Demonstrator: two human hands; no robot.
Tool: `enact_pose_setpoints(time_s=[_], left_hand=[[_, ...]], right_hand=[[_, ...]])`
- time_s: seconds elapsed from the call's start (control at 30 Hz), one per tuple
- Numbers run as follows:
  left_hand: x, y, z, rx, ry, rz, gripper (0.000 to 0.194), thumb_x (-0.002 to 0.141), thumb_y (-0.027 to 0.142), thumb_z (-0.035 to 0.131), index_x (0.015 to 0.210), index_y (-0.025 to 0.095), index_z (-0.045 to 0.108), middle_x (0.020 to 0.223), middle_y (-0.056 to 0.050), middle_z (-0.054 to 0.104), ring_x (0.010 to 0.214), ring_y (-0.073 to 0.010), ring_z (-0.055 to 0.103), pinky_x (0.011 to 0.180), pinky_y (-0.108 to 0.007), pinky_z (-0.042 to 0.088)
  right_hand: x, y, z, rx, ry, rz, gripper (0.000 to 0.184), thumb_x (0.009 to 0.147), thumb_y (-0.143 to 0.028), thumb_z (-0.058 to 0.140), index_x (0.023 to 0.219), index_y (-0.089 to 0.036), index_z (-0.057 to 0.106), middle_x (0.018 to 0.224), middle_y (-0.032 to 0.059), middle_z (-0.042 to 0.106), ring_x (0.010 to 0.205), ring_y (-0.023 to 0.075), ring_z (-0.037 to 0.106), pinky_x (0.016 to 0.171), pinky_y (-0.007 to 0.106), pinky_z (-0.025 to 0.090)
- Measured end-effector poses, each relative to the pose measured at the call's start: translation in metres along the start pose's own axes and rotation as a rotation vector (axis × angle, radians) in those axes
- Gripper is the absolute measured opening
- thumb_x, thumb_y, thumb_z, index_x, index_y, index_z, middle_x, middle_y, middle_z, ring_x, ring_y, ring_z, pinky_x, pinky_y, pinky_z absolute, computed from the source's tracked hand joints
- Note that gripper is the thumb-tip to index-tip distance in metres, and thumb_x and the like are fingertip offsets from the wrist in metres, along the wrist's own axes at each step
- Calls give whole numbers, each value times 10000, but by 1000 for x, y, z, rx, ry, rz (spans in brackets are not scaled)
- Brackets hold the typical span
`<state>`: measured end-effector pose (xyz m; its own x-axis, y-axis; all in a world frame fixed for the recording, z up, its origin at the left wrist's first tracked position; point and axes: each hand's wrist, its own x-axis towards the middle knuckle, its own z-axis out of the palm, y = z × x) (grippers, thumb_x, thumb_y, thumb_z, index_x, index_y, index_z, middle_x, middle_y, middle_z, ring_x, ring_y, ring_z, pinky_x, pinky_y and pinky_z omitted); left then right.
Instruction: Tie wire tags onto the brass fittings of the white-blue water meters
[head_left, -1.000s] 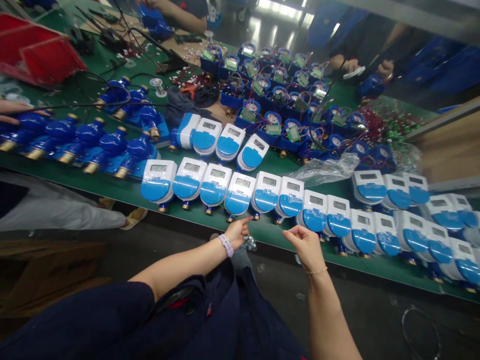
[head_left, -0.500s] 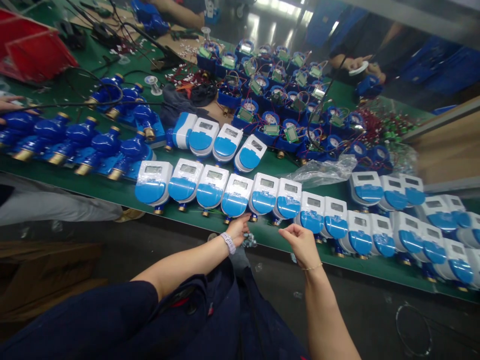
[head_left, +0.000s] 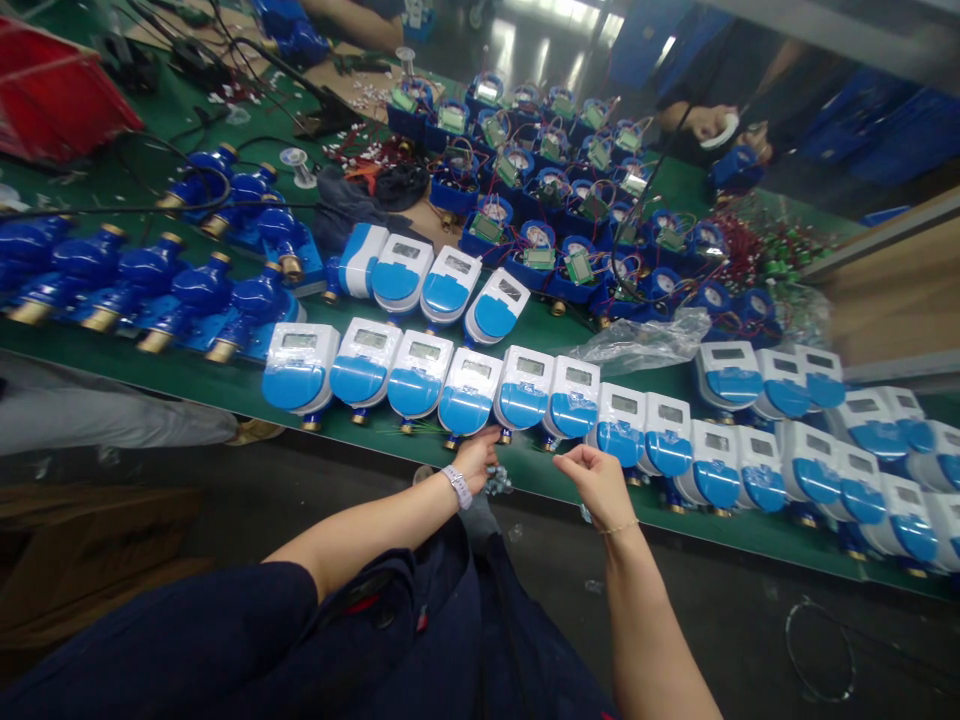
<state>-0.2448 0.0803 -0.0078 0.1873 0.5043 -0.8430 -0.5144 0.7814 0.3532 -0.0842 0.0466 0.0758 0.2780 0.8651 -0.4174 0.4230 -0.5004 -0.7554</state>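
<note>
My left hand (head_left: 474, 464) is at the bench's front edge, by the brass end of a white-and-blue water meter (head_left: 523, 388). Its fingers curl around a cluster of small grey-blue pieces (head_left: 498, 481), which sticks out at the palm. To the right, my right hand (head_left: 598, 484) is pinched, thumb against forefinger, below another water meter (head_left: 574, 398). Whatever lies between those fingertips is too small to make out. Thin green strands (head_left: 420, 429) show on the bench left of my left hand.
More capped meters (head_left: 714, 465) line the front edge rightward. Blue meter bodies (head_left: 201, 285) stand at left near a red bin (head_left: 56, 95). Behind are open meters with circuit boards (head_left: 537, 247), a clear plastic bag (head_left: 645, 340) and a co-worker's hands (head_left: 709, 122).
The view has shifted slightly, so the bench items sit further left. My right hand has come a little closer to my left. Both hands keep the same grip.
</note>
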Motion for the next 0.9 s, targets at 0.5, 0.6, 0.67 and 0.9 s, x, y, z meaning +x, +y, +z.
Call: enact_pose_setpoints(time_s=[0.5,0.6,0.67,0.9], left_hand=[[24,-23,-7,288,6,313,158,673,271,632,772,149,619,603,5,548,419,-45,362,401,-186,232],[21,-21,-6,322,27,282,160,659,272,658,731,137,608,575,-4,549,432,-54,389,398,-184,230],[15,-18,-10,332,18,210,177,652,269,668,735,128,603,507,19,500,395,-46,352,386,-188,221],[-14,0,-40,375,-214,-153,305,566,292,742,738,148,536,389,136,219,332,-18,181,362,-177,154]], right_hand=[[39,33,75,130,85,24,276,610,-414,618,605,-138,624,529,5,574,510,128,467,518,251,351],[33,34,72,160,-3,-6,276,659,-407,581,696,-138,630,565,10,590,529,134,494,540,256,376],[24,37,63,148,-113,-29,256,685,-383,559,744,-142,625,602,15,604,560,143,521,569,264,398],[-13,58,47,293,-375,48,267,704,-406,581,801,-163,635,793,54,651,763,176,591,728,309,441]])
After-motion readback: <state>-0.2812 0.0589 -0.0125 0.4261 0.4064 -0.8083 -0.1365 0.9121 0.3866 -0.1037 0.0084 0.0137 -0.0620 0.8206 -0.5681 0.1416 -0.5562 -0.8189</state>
